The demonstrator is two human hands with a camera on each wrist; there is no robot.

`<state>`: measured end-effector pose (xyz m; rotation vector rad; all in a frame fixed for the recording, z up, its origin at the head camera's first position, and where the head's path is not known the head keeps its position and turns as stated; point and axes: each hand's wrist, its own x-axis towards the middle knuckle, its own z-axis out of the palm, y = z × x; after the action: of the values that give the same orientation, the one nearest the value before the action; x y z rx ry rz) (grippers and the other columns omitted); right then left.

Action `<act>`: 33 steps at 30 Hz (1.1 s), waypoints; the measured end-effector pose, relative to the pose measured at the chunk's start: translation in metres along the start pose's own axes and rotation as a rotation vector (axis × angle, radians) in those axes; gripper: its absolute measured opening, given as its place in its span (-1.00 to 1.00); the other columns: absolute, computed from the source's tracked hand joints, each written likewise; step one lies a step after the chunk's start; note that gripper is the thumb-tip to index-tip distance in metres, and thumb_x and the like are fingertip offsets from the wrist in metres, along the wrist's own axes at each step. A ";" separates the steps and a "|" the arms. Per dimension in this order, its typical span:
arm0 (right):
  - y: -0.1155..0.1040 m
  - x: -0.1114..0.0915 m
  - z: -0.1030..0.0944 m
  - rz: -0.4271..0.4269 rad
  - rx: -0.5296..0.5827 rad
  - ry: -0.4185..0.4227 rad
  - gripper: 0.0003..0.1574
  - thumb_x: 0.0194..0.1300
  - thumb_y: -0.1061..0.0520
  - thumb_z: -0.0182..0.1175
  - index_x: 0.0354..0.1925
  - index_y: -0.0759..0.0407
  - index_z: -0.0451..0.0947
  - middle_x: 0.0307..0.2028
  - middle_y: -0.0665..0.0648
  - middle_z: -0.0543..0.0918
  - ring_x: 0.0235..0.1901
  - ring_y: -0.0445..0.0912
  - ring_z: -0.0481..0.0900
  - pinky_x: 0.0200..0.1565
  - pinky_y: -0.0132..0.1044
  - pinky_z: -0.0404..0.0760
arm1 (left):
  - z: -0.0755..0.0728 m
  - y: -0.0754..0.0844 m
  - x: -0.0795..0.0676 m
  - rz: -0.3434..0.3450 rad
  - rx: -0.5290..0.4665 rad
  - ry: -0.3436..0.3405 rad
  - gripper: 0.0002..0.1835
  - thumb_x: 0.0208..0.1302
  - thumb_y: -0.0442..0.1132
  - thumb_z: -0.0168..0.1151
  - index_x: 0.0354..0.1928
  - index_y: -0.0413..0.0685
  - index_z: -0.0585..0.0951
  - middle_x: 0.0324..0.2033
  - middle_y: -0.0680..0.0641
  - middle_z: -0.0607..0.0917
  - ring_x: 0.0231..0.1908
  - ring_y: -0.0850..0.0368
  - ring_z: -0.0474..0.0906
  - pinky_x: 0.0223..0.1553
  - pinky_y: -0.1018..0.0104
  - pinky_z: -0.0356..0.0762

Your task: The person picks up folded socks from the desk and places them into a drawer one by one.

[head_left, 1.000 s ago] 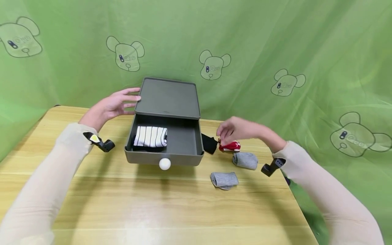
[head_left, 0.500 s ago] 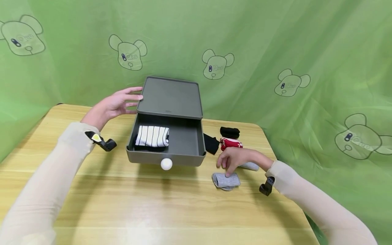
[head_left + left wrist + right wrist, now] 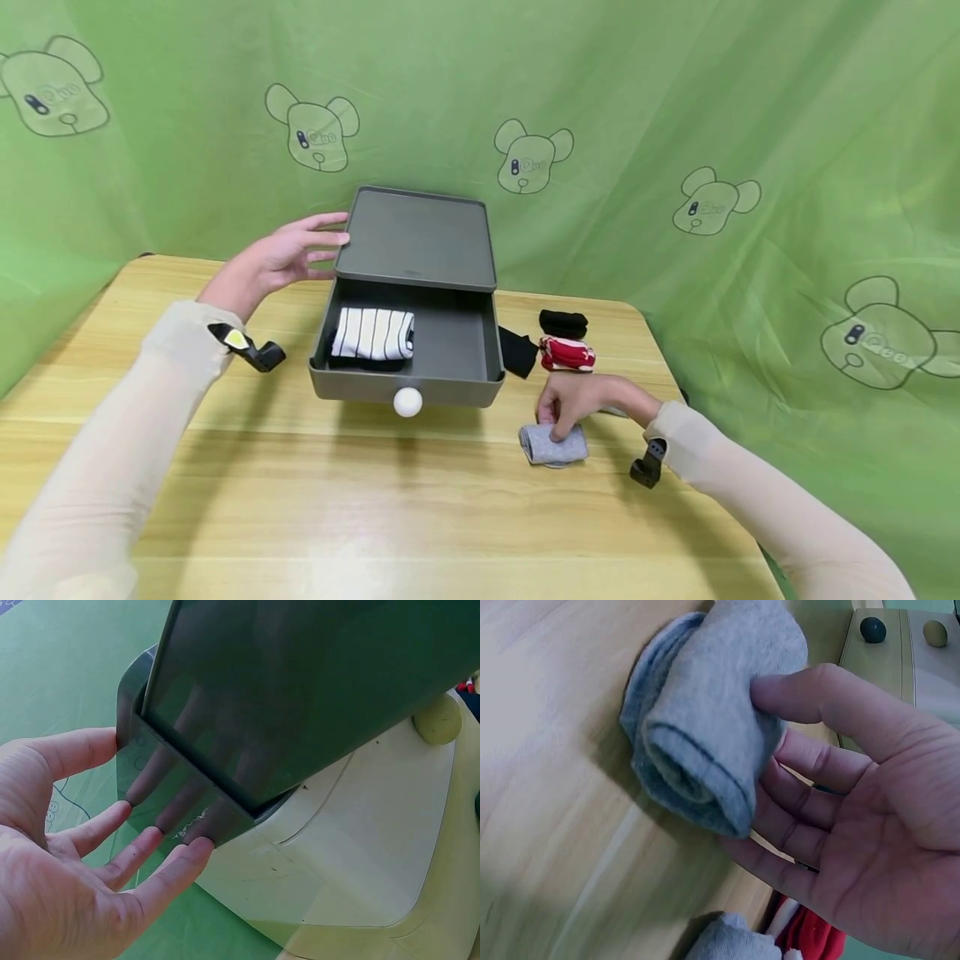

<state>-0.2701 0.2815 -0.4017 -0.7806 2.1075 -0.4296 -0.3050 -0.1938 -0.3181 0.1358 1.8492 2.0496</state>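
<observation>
My right hand pinches a folded grey sock on the table, right of the drawer. In the right wrist view the thumb presses the sock's upper side and the other fingers lie behind it. My left hand rests its spread fingertips against the left side of the grey box. The left wrist view shows those fingertips touching its glossy wall. Pulled out at the front is the box's drawer, with a white knob. A white striped sock lies in the drawer's left half.
Behind my right hand lie a red patterned sock and a black rolled sock. Another black one sits against the drawer's right side. A second grey sock is mostly hidden by my right hand in the head view.
My right hand has come from over the red sock toward the front, down to the nearer grey sock, and now pinches it. My left hand stays at the box.
</observation>
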 end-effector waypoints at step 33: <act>-0.004 0.012 -0.012 0.005 0.054 0.006 -0.75 0.04 0.25 0.52 -0.29 0.20 0.66 -0.40 -0.05 0.64 -0.39 -0.23 0.49 -0.33 -0.45 0.50 | -0.002 0.000 0.003 -0.005 -0.023 0.016 -0.21 0.51 -0.22 0.14 0.64 0.10 0.00 0.38 -0.02 0.30 0.58 -0.18 -0.01 0.57 -0.22 0.07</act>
<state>-0.2833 0.2711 -0.3994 -0.7429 2.0942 -0.4850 -0.3087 -0.1944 -0.3188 0.1091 1.8327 2.0733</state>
